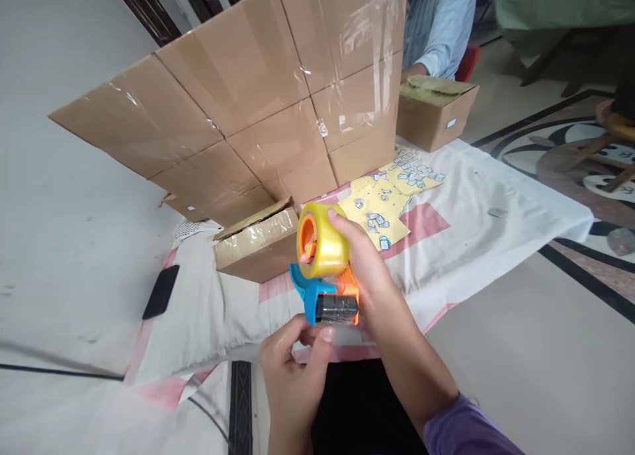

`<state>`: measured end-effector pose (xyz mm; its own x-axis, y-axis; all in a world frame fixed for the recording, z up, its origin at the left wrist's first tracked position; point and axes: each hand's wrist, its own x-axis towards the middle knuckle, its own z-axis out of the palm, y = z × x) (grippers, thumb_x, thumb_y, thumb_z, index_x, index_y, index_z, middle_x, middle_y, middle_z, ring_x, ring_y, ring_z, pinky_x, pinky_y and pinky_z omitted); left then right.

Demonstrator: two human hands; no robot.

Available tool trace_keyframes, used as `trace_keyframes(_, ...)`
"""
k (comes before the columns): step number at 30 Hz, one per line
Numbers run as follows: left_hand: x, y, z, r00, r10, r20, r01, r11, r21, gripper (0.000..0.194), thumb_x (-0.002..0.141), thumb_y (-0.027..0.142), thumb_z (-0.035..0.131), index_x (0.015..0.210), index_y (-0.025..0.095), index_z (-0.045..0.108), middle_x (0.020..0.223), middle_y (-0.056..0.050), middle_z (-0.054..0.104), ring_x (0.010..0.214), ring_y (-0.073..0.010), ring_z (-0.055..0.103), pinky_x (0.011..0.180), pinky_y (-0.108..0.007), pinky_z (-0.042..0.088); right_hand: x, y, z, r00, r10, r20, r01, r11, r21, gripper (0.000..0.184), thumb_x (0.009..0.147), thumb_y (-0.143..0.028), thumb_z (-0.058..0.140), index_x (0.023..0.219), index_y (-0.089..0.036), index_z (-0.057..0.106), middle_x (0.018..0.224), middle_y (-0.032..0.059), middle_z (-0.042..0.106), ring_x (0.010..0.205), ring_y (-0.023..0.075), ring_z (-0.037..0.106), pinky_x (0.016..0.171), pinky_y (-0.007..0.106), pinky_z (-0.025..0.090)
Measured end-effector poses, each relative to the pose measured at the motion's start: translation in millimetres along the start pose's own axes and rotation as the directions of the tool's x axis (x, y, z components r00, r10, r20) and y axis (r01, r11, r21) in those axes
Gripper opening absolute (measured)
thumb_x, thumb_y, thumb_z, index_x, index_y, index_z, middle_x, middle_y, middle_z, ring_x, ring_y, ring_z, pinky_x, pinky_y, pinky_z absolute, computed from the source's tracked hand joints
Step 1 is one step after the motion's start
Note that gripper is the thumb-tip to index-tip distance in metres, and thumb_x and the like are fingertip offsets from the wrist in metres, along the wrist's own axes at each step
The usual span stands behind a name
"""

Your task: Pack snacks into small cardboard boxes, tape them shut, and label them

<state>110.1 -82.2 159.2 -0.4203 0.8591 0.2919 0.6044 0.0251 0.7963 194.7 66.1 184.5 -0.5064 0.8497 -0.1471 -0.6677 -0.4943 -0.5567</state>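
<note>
Purple-sleeved at its lower end, the right forearm (pixel 411 349) is slanting up and leftward from the lower right, and its right hand (pixel 366 260) is clamping a blue-and-orange plastic tape dispenser (pixel 311 299) from the right side, the thumb lying along a wide yellow tape roll (pixel 331 243) on an orange core. Dispenser and roll are hanging above the near edge of the table, the black cylindrical roller (pixel 337 307) facing the person. Below it, the left hand (pixel 296 366) is bending its fingers upward, thumb and forefinger standing slightly apart just under the roller; whether they are pinching clear film, I cannot tell. Beyond the dispenser, a brown cardboard box with taped flaps (pixel 262 240) is sitting to the left, partly hidden by the roll. Behind that, a tall, creased brown cardboard panel (pixel 268 111) is standing across the table, blocking much of the view past it. Yellow paper sheets with small blue-outlined drawings (pixel 391 210) are lying on a white cloth with pink patches (pixel 496 220), while a flat black rectangular object (pixel 161 291) is resting at the left edge. Farther right, a co-worker in a light-blue shirt (pixel 444 28) is sitting behind a closed brown cardboard box with a white label (pixel 421 121).
</note>
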Motion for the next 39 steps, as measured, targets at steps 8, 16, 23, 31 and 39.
trace_keyframes(8, 7, -12, -4.4, 0.970, 0.244, 0.016, -0.244, 0.970, -0.008, 0.026, 0.094, 0.029, 0.065, 0.069, 0.019, 0.067, 0.055, 0.004, 0.061, 0.047, -0.0092, 0.055, 0.048, -0.020, 0.041, -3, -1, 2, 1.000, 0.016, -0.017, -0.016, 1.000, -0.001, 0.038, 0.082, -0.056, 0.074, 0.092, -0.021, 0.063, 0.077, 0.0059, 0.073, 0.067, 0.0244, 0.072, 0.060, 0.034, 0.054)
trace_keyframes(16, 4, -18, -1.5, 0.915, 0.395, -0.075, -0.393, 0.918, 0.049, 0.012, 0.086, 0.011, 0.070, 0.080, 0.021, 0.066, 0.059, 0.007, 0.063, 0.048, -0.0071, 0.052, 0.051, -0.018, 0.042, -3, 5, 8, 0.999, 0.030, 0.041, -0.027, 0.998, -0.057, 0.038, 0.084, -0.057, 0.072, 0.094, -0.021, 0.061, 0.073, 0.0051, 0.071, 0.070, 0.0259, 0.072, 0.060, 0.034, 0.052)
trace_keyframes(23, -3, -16, 0.5, 0.977, 0.197, -0.081, -0.195, 0.980, 0.029, 0.013, 0.089, 0.018, 0.069, 0.075, 0.021, 0.071, 0.054, 0.008, 0.063, 0.045, -0.0058, 0.051, 0.050, -0.016, 0.042, 0, 5, 5, 0.997, -0.064, -0.031, 0.060, 0.992, -0.111, 0.040, 0.081, -0.059, 0.073, 0.099, -0.026, 0.060, 0.077, 0.0023, 0.071, 0.071, 0.0250, 0.072, 0.061, 0.035, 0.054)
trace_keyframes(31, -14, -13, 6.8, 0.943, -0.333, 0.019, 0.329, 0.918, -0.222, 0.038, 0.086, 0.042, 0.074, 0.116, 0.020, 0.073, 0.046, 0.012, 0.045, 0.041, -0.0073, 0.047, 0.050, -0.018, 0.043, 5, -2, -3, 0.984, -0.163, -0.069, 0.145, 0.966, -0.215, 0.045, 0.079, -0.064, 0.074, 0.099, -0.026, 0.060, 0.081, 0.0018, 0.070, 0.077, 0.0256, 0.073, 0.070, 0.039, 0.057)
trace_keyframes(39, -4, -24, -4.6, 0.971, -0.189, 0.147, 0.208, 0.970, -0.124, 0.028, 0.092, 0.043, 0.067, 0.085, 0.018, 0.078, 0.043, 0.005, 0.055, 0.040, -0.0108, 0.053, 0.047, -0.021, 0.043, 5, 9, 4, 0.993, -0.073, -0.090, 0.058, 0.985, -0.161, 0.045, 0.078, -0.060, 0.077, 0.102, -0.026, 0.062, 0.082, 0.0037, 0.073, 0.081, 0.0286, 0.074, 0.067, 0.040, 0.058)
